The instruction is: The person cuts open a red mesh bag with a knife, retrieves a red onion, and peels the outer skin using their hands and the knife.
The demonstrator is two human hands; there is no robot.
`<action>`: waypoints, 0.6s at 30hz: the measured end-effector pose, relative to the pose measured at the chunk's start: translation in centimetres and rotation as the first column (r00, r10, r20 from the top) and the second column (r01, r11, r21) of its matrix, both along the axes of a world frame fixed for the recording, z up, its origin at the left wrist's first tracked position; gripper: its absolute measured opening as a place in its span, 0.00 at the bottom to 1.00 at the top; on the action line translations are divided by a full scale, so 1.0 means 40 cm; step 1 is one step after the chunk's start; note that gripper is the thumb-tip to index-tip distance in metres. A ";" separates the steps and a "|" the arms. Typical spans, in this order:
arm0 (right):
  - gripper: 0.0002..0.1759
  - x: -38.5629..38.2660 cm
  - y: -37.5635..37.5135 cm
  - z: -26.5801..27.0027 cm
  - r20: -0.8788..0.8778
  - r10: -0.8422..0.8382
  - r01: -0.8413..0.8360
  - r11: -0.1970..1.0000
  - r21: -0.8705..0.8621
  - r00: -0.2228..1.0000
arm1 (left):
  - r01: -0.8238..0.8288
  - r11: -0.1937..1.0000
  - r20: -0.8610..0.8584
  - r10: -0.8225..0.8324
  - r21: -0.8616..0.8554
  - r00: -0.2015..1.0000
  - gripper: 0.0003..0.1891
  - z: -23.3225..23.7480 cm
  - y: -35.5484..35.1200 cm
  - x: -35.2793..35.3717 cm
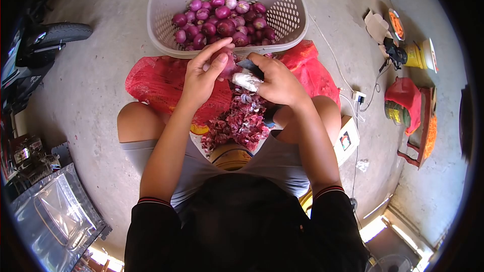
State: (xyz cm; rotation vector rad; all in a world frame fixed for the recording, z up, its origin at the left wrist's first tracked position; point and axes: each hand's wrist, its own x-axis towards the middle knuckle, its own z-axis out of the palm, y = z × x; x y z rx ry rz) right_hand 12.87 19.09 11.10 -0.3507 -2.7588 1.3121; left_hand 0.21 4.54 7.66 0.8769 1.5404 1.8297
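Note:
My left hand (205, 73) is closed around a red onion (230, 64), its fingers curled over the top and side. Close against that onion, my right hand (278, 79) grips a small knife (250, 66) whose dark blade shows in part. White wrapping (246, 81) covers what looks like a digit of the right hand. Just beyond both hands stands a grey plastic basket (164, 35) with many red-purple onions (222, 12) in it. Below the hands lies a heap of dry onion skins (241, 123), between the knees.
Red mesh sacks (171, 83) lie on both sides of the skins. A motorbike wheel (65, 32) is at the left. On the right are a power cord with an adapter (358, 96), a white box (347, 141), a yellow bucket (415, 55) and a small red-framed stool (426, 131).

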 end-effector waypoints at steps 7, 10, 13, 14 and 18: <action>0.15 -0.004 0.007 -0.025 0.021 0.040 -0.039 0.997 -0.064 0.999 | 0.026 0.999 0.004 -0.026 0.029 1.000 0.17 0.003 -0.002 0.001; 0.14 -0.006 0.003 -0.023 -0.018 0.049 -0.050 0.993 -0.103 0.999 | 0.031 0.999 -0.005 -0.031 0.030 1.000 0.17 0.004 -0.002 0.001; 0.14 -0.008 0.001 -0.022 -0.038 0.048 -0.053 0.988 -0.145 0.998 | 0.037 0.999 -0.010 -0.036 0.032 0.999 0.17 0.005 -0.003 0.001; 0.13 -0.008 0.001 -0.023 -0.038 0.046 -0.052 0.986 -0.157 0.998 | 0.039 0.999 -0.011 -0.038 0.033 0.999 0.17 0.005 -0.003 0.000; 0.13 -0.007 0.003 -0.019 -0.044 0.034 -0.039 0.992 -0.123 0.998 | 0.045 0.998 -0.030 -0.044 0.039 0.999 0.17 0.003 -0.004 -0.001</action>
